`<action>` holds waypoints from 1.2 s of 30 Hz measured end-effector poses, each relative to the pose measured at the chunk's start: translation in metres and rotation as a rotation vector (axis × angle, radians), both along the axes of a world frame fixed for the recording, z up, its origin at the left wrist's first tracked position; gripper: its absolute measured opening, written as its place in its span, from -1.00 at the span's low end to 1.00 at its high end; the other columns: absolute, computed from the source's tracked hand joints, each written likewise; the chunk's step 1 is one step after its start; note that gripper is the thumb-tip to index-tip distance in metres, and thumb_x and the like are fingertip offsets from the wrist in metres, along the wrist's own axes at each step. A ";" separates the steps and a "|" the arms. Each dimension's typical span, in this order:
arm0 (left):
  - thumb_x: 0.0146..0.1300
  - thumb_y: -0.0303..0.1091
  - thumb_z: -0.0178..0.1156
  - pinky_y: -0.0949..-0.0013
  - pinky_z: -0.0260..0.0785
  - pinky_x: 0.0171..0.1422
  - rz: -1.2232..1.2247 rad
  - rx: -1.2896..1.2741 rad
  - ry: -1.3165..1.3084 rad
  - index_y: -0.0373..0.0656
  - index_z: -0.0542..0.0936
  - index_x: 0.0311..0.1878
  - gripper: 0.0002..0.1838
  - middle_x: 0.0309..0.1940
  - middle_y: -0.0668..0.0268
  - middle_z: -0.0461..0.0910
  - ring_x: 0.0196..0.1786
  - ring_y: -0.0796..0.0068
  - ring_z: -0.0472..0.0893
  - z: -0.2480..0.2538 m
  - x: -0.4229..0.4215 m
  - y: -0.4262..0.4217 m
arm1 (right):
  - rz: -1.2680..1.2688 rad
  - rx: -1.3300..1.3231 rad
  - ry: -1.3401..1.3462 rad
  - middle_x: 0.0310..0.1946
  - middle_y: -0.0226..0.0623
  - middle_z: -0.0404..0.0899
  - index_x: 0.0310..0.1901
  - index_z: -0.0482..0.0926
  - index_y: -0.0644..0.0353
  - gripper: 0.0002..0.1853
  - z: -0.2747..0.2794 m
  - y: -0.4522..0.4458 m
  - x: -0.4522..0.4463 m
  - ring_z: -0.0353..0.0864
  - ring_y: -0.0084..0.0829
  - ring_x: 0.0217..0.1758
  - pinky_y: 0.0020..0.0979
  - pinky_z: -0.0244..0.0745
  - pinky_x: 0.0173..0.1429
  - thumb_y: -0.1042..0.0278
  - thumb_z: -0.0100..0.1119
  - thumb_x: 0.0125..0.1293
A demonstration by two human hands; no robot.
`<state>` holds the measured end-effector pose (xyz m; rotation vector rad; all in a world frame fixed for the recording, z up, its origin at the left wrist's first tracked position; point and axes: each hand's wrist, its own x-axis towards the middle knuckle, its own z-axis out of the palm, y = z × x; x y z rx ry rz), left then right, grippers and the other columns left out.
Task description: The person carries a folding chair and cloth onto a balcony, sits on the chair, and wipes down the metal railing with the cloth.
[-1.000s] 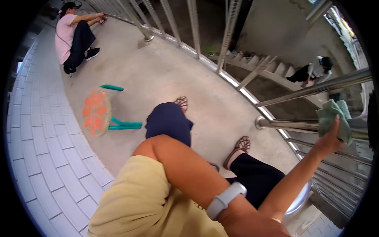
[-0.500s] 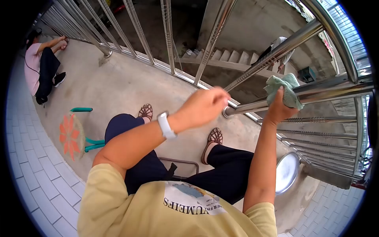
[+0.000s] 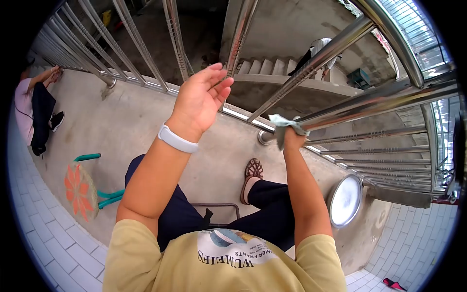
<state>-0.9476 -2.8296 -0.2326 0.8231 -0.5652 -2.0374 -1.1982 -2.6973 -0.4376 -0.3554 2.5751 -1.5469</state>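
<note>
Light green cloth (image 3: 280, 130) is bunched in my right hand (image 3: 293, 139), whose fingers are wrapped round the thick steel post (image 3: 350, 106) low down, near its round base (image 3: 265, 137). Part of the cloth hangs below the grip, and the fingertips are hidden. My left hand (image 3: 200, 100), with a pale band (image 3: 177, 141) on its wrist, is raised in front of the railing bars (image 3: 237, 36). Its fingers are apart and slightly curled, holding nothing. Whether it touches a bar is not visible.
A round metal basin (image 3: 346, 200) lies right of my legs. To the left stands a stool (image 3: 79, 191) with an orange flower pattern. Another person (image 3: 39, 109) sits by the railing at far left. Beyond the bars are concrete steps (image 3: 266, 67) and a person (image 3: 318, 48).
My right hand and the cloth have moved down the post towards its base. My left hand has lifted up and left, and its fingers have spread. The view has shifted slightly.
</note>
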 end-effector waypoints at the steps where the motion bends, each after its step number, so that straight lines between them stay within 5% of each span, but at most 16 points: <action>1: 0.22 -0.43 0.08 0.39 0.42 -0.02 -0.009 0.098 0.020 -0.28 0.44 0.04 -0.68 -0.08 0.21 0.47 -0.07 0.36 0.52 -0.002 0.001 -0.002 | -0.029 0.108 -0.069 0.08 -0.19 0.49 0.10 0.42 0.29 -0.45 -0.011 -0.002 -0.003 0.52 -0.27 0.04 -0.39 0.32 0.20 0.26 0.22 0.06; 4: 0.19 -0.47 0.06 0.42 0.43 0.00 -0.042 0.237 0.044 -0.28 0.43 0.03 -0.68 -0.08 0.22 0.47 -0.06 0.41 0.51 -0.005 0.007 -0.006 | 0.016 0.108 -0.393 -0.01 -0.23 0.52 0.05 0.44 0.19 -0.54 -0.029 -0.002 -0.013 0.56 -0.28 -0.01 -0.17 0.48 0.00 0.22 0.22 0.12; 7: 0.20 -0.48 0.06 0.44 0.43 -0.02 -0.030 0.244 0.049 -0.28 0.43 0.02 -0.69 -0.07 0.21 0.48 -0.06 0.41 0.51 -0.006 0.010 -0.010 | 0.006 0.039 -0.726 -0.12 -0.26 0.55 -0.06 0.45 0.13 -0.65 -0.018 -0.003 -0.013 0.59 -0.31 -0.13 -0.18 0.54 -0.23 0.28 0.24 0.13; 11: 0.19 -0.49 0.05 0.44 0.44 -0.03 -0.023 0.229 0.071 -0.28 0.44 0.01 -0.70 -0.07 0.21 0.48 -0.05 0.41 0.52 -0.005 0.011 -0.017 | -0.023 0.002 -0.649 -0.20 -0.29 0.56 -0.11 0.45 0.12 -0.72 -0.029 -0.003 -0.026 0.60 -0.35 -0.22 -0.28 0.54 -0.33 0.41 0.22 0.13; 13: 0.19 -0.50 0.05 0.44 0.44 -0.02 -0.030 0.228 0.087 -0.28 0.44 0.01 -0.70 -0.07 0.21 0.48 -0.05 0.41 0.52 -0.007 0.010 -0.019 | -0.069 -0.044 -0.257 -0.20 -0.32 0.55 -0.11 0.45 0.15 -0.73 -0.017 -0.005 -0.023 0.59 -0.38 -0.21 -0.32 0.52 -0.41 0.48 0.21 0.13; 16: 0.19 -0.50 0.05 0.44 0.44 -0.02 -0.024 0.237 0.087 -0.29 0.45 0.01 -0.71 -0.07 0.21 0.48 -0.04 0.41 0.51 -0.006 0.009 -0.018 | 0.056 -0.390 -0.137 -0.19 -0.38 0.55 -0.08 0.45 0.09 -0.70 0.024 -0.006 -0.018 0.60 -0.39 -0.21 -0.31 0.54 -0.44 0.41 0.23 0.14; 20: 0.20 -0.50 0.05 0.45 0.43 -0.02 -0.035 0.249 0.082 -0.29 0.45 0.01 -0.71 -0.04 0.21 0.47 -0.04 0.42 0.50 -0.005 0.005 -0.014 | 0.064 -0.411 -0.334 -0.26 -0.43 0.59 -0.09 0.48 0.01 -0.77 0.117 0.002 0.005 0.64 -0.43 -0.31 -0.36 0.57 -0.50 0.29 0.17 0.21; 24: 0.19 -0.50 0.06 0.47 0.42 -0.03 -0.048 0.254 0.085 -0.29 0.45 0.01 -0.70 -0.02 0.22 0.45 -0.05 0.43 0.50 -0.005 0.007 -0.010 | 0.158 -0.555 -0.221 -0.11 -0.30 0.54 0.04 0.43 0.21 -0.66 0.158 0.017 -0.009 0.57 -0.44 -0.16 -0.37 0.59 -0.21 0.40 0.16 0.23; 28: 0.19 -0.50 0.07 0.47 0.42 -0.04 -0.062 0.240 0.063 -0.28 0.46 0.01 -0.71 -0.03 0.22 0.46 -0.07 0.44 0.50 -0.008 0.014 -0.009 | 0.286 -0.874 0.259 -0.02 -0.19 0.51 0.09 0.40 0.35 -0.65 0.210 0.027 0.003 0.54 -0.31 0.02 -0.34 0.50 0.08 0.37 0.05 0.33; 29: 0.19 -0.50 0.07 0.48 0.43 -0.04 -0.061 0.241 0.060 -0.28 0.47 0.01 -0.71 -0.04 0.23 0.47 -0.07 0.45 0.50 -0.008 0.016 -0.009 | 0.241 -0.520 0.695 0.03 -0.18 0.50 0.11 0.39 0.34 -0.62 0.213 0.041 -0.009 0.54 -0.29 0.03 -0.35 0.47 0.12 0.31 0.06 0.34; 31: 0.19 -0.50 0.07 0.48 0.43 -0.05 -0.053 0.249 0.058 -0.28 0.47 0.00 -0.71 -0.04 0.23 0.47 -0.08 0.46 0.50 -0.008 0.018 -0.009 | 0.197 -0.841 0.673 0.06 -0.16 0.49 0.11 0.40 0.35 -0.60 0.227 0.044 0.000 0.50 -0.30 0.10 -0.32 0.35 0.25 0.31 0.11 0.31; 32: 0.19 -0.50 0.07 0.49 0.43 -0.06 -0.049 0.244 0.059 -0.28 0.48 0.00 -0.71 -0.05 0.23 0.48 -0.09 0.46 0.51 -0.007 0.019 -0.009 | 0.051 -0.347 1.110 0.03 -0.16 0.48 0.13 0.38 0.39 -0.53 0.224 0.058 -0.011 0.50 -0.37 0.04 -0.38 0.44 0.16 0.42 0.24 0.22; 35: 0.19 -0.50 0.07 0.50 0.43 -0.07 -0.052 0.250 0.052 -0.28 0.48 0.00 -0.71 -0.05 0.24 0.49 -0.10 0.47 0.51 -0.006 0.018 -0.008 | 0.114 -0.598 1.198 -0.02 -0.18 0.51 0.12 0.39 0.39 -0.49 0.253 0.041 0.007 0.53 -0.37 -0.03 -0.42 0.45 0.11 0.41 0.31 0.16; 36: 0.19 -0.50 0.07 0.50 0.43 -0.08 -0.053 0.256 0.052 -0.28 0.48 0.00 -0.71 -0.05 0.24 0.49 -0.11 0.48 0.51 -0.006 0.018 -0.007 | 0.186 -0.582 1.030 -0.07 -0.20 0.53 0.09 0.41 0.40 -0.49 0.250 0.037 0.005 0.54 -0.37 -0.07 -0.42 0.45 0.08 0.40 0.33 0.13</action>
